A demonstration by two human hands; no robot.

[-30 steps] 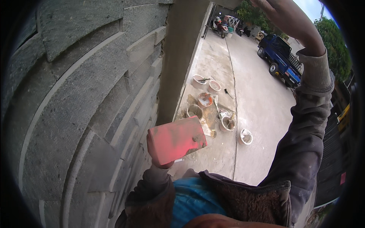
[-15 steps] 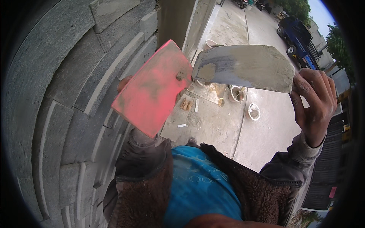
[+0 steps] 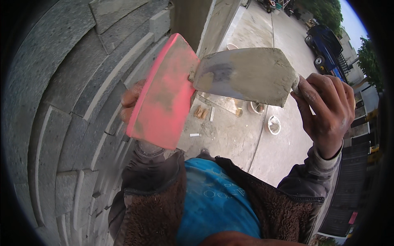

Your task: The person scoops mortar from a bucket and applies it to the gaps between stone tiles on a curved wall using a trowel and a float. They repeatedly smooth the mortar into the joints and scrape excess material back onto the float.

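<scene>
My left hand is closed on a pink plastering float from behind. Its handle, if any, is hidden, and grey mortar smears cover its flat face. In my right hand is a trowel, gripped at its right end, with the handle mostly hidden by my fingers. Wet grey mortar coats most of the wide blade. The blade's left end touches the float's right edge, where a small lump of mortar sits. Both tools are up in front of my chest.
A grey stone-clad wall rises close on my left, ending at a concrete post. White buckets stand on the concrete floor, near brown scraps. A blue truck is parked far right.
The float has turned and now stands more upright, showing its thick left edge and more of my left fingers. The trowel has shifted left and tilted along with my right hand.
</scene>
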